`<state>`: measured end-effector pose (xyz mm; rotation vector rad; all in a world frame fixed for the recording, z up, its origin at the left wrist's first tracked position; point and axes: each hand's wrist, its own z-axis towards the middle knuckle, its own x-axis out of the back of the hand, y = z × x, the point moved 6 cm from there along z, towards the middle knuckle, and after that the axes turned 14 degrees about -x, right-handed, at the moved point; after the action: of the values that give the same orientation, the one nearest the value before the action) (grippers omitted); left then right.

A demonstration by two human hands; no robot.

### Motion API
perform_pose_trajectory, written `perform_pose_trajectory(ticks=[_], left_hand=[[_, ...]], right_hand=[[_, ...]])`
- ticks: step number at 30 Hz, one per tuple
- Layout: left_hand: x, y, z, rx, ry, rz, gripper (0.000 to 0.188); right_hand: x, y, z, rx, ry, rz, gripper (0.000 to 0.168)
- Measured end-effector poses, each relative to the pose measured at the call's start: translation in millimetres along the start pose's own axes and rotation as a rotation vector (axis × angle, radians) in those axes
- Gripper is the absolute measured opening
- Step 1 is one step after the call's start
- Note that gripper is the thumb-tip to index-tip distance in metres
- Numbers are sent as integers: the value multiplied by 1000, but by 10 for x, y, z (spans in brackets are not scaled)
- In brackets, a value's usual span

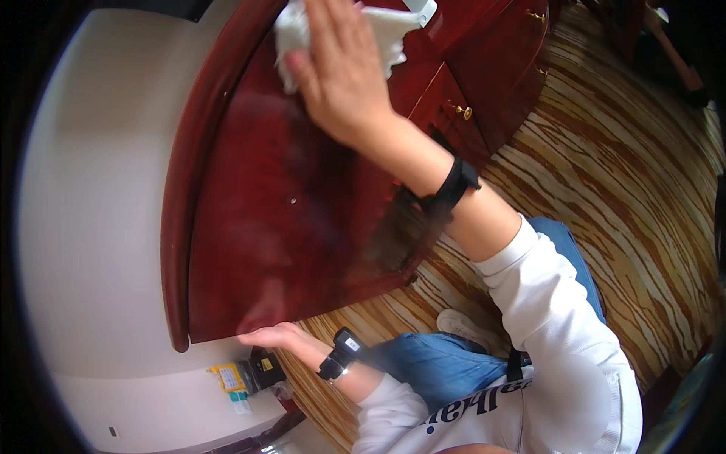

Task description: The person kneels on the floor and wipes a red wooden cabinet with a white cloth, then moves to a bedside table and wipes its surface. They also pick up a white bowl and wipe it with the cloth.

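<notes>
A large dark red wooden furniture piece (249, 227) with a glossy surface spreads out before me. My right hand (346, 74) lies flat over a white cloth (397, 28) at the top of the view, pressing it to the wood; part of the cloth is hidden under the palm and fingers. Lower left, my left hand (269, 336) rests against the furniture's near edge, with no object seen in it. Its fingers are extended and partly blurred. Both wrists wear black bands. A small round metal fitting (292, 200) sits in the wooden surface between the hands.
Cabinet doors with brass knobs (465, 112) stand to the right of the surface. Brown-striped carpet (595, 147) covers the floor. A pale wall (102, 198) runs along the left. Yellow and black packages (229, 377) lie near my left hand. Another person's arm (672, 54) shows at upper right.
</notes>
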<state>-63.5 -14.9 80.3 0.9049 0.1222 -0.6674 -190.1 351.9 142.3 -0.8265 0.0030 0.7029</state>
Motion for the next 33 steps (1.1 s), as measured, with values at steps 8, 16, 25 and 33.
perform_pose_trajectory(ticks=[8, 16, 25, 33], left_hand=[[12, 11, 38, -9, 73, -7, 51], [-44, 77, -23, -33, -26, 0, 61], [-149, 295, -94, -178, -43, 73, 59], [-116, 272, -111, -148, -13, 96, 58]], right_hand=[[248, 732, 108, -243, 77, -20, 52], [537, 1397, -499, -252, 41, -25, 44], [832, 1333, -239, 38, -214, -416, 52], [912, 1677, -49, 456, -493, -882, 52]])
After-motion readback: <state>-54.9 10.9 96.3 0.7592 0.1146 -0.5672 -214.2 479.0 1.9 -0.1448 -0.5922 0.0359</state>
